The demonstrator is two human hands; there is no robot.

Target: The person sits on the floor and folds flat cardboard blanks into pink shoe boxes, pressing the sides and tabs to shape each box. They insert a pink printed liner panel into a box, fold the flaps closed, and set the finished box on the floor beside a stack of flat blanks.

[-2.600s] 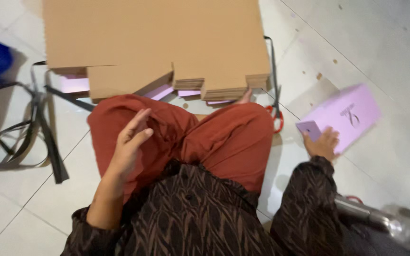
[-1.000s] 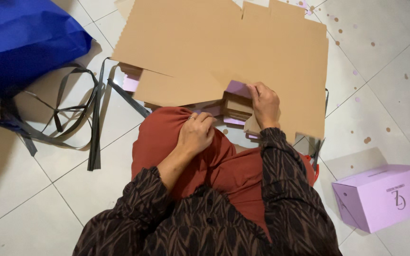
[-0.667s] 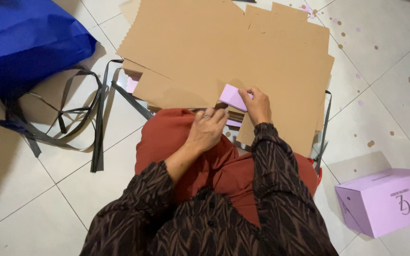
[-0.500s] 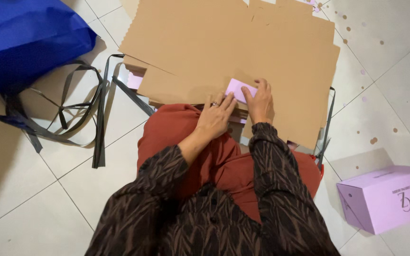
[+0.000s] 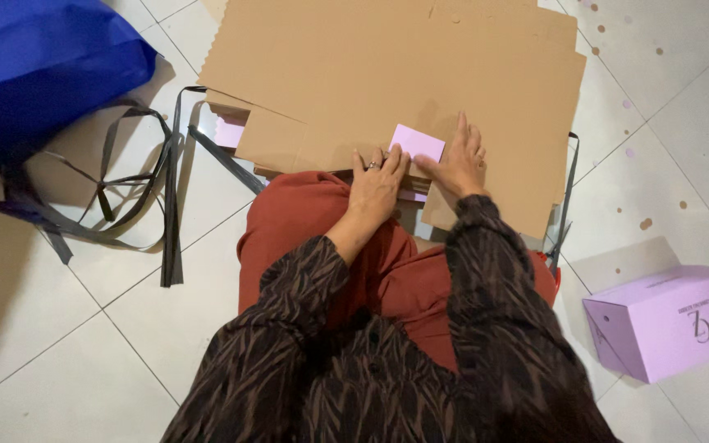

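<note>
Now both sets of fingers lie flat and spread rather than clenched, pressing on a small lilac card piece that lies on the big brown cardboard sheet. The left hand, a ring on one finger, has its fingertips on the near left edge of the lilac piece; the right hand lies palm down just right of it, thumb touching its near right corner. Neither hand grips anything.

A second ago the lilac piece was held up between the fingers at the near edge of the cardboard sheet; it is now laid flat on top of the sheet, with both hands moved forward onto it. As a judgement, the piece has gone from being carried to being pressed or smoothed flat.

Outward from the lilac piece: under the near edge of the cardboard sheet, more lilac pieces show as a stack to the left. Nearer than the lilac piece are the person's knees in rust-red cloth and dark patterned sleeves. Left of the sheet, grey straps trail across the tiled floor to a blue bag. Well to the right and nearer stands a made-up lilac box. Nothing lies between the hands and the lilac piece
</note>
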